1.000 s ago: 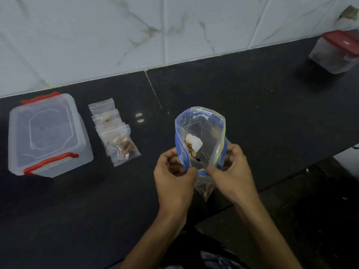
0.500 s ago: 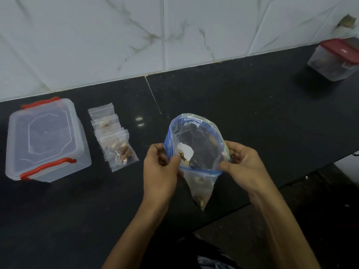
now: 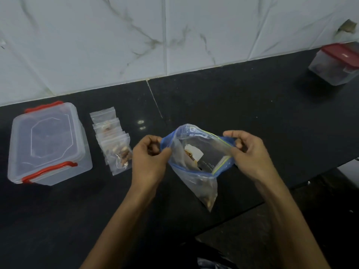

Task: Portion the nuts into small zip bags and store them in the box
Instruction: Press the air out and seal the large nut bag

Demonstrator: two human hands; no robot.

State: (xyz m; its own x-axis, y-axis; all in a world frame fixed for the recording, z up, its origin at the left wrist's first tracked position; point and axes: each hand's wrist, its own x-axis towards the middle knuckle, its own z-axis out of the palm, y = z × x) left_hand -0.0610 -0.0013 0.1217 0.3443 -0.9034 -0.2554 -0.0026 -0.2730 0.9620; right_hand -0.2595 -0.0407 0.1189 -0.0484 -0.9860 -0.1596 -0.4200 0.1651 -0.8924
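Note:
A large clear zip bag [image 3: 196,177] with a blue seal hangs above the black counter [image 3: 242,113], its mouth pulled wide. My left hand [image 3: 149,160] pinches the left end of the seal and my right hand [image 3: 246,154] pinches the right end. A few nuts [image 3: 208,201] lie in the bag's bottom corner, and a white paper slip shows inside. Several small zip bags with nuts [image 3: 116,150] lie overlapped on the counter to the left. Beside them stands a clear box [image 3: 46,144] with red clips, its lid on.
A second clear container with a red lid [image 3: 336,65] stands at the far right against the marble-tiled wall [image 3: 174,35]. The counter's front edge runs diagonally under my right forearm, with dark floor beyond it.
My hands have moved apart along the seal, stretching the big bag's mouth from narrow and upright to wide. The bag has tilted and its lower corner hangs lower.

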